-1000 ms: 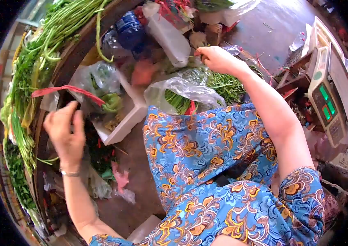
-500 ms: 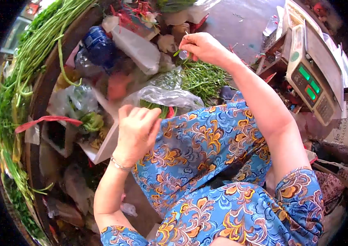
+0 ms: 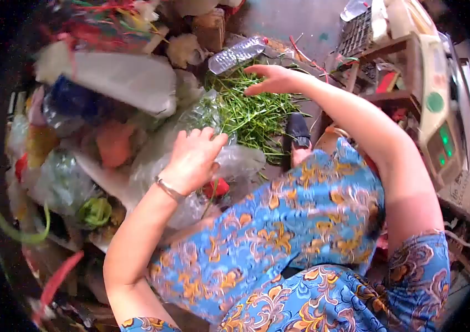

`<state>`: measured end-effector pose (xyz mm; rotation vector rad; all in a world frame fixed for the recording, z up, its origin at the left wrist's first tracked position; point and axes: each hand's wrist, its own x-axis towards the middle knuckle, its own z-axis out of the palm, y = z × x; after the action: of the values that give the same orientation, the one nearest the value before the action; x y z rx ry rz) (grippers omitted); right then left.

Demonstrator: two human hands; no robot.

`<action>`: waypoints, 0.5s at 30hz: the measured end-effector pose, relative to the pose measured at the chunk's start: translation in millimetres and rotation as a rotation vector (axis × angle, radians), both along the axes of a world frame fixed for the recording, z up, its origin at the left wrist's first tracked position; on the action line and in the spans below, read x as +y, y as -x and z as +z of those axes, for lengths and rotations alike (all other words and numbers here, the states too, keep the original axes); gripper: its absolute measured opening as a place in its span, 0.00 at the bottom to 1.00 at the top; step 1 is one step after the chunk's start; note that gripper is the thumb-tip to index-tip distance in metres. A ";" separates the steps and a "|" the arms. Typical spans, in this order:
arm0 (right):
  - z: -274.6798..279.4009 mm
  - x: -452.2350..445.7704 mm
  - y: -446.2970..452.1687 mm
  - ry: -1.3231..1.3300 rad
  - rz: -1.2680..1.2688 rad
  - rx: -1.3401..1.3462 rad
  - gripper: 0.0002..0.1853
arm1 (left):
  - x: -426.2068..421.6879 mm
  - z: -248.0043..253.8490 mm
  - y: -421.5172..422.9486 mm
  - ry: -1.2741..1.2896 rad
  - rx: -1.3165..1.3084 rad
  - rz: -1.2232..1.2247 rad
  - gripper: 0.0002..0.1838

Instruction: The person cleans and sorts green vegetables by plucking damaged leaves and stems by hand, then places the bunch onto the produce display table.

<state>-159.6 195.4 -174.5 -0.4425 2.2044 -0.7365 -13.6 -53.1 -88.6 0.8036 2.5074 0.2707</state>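
Note:
My right hand (image 3: 273, 78) reaches over a pile of cut green stems (image 3: 257, 113) on the floor. Its thumb and fingers are spread, with nothing between them. My left hand (image 3: 190, 160), a bangle at its wrist, hovers by a clear plastic bag (image 3: 240, 160) beside my lap. Its fingers are bent but apart, and I see nothing in them; the palm side is hidden. Just below that hand are a small red thing (image 3: 216, 187) and a thin green stem. A clear plastic bottle (image 3: 237, 54) lies at the pile's far edge.
A scale with a green display (image 3: 442, 144) stands at the right by a wooden crate (image 3: 395, 69). A white foam slab (image 3: 129, 77) and bagged greens (image 3: 95, 212) are on the left. My shoe (image 3: 298, 131) is beside the stems.
My right hand has opened and let go of the small green piece it was pinching. The view has shifted, bringing the stem pile nearer the middle. My left hand remains by the bag.

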 end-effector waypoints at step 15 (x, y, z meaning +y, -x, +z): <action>-187.7 -16.0 -1.5 -0.271 -0.107 0.098 0.70 | -58.7 -191.0 -41.6 0.311 -0.566 -0.365 0.07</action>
<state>-158.1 179.3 -362.1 -0.2295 2.3924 -0.4681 28.0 -111.8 -279.6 0.8861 1.7818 -0.0221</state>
